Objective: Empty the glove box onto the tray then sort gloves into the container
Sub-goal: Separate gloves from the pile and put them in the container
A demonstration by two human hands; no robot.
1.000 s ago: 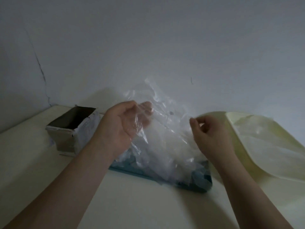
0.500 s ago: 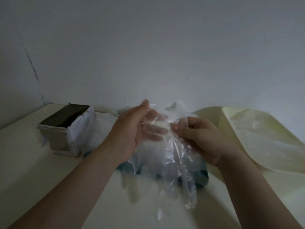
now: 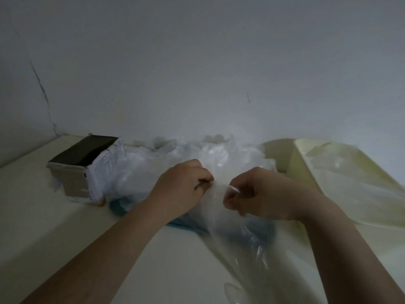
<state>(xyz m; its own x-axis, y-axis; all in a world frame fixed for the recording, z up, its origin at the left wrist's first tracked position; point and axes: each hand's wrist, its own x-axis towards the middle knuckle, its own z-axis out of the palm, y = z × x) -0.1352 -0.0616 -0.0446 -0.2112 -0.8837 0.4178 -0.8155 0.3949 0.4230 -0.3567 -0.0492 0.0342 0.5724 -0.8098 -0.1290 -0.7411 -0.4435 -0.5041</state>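
Note:
A heap of clear plastic gloves [image 3: 197,159] lies on a blue tray [image 3: 186,224] in the middle of the table. My left hand [image 3: 182,189] and my right hand [image 3: 256,194] are close together over the heap's front, each pinching the top of one clear glove [image 3: 243,249]. That glove hangs down from my fingers toward the near edge of the table. The open glove box [image 3: 85,170] stands to the left of the tray, its dark inside showing. A pale yellow container [image 3: 341,181] sits to the right, with clear plastic lying in it.
The cream table [image 3: 43,227] meets a white wall [image 3: 197,62] right behind the heap. A crack runs down the wall at the far left. The container's near rim is beside my right wrist.
My hands have come down from in front of the wall to just over the heap. The glove between them now hangs lower and longer toward me.

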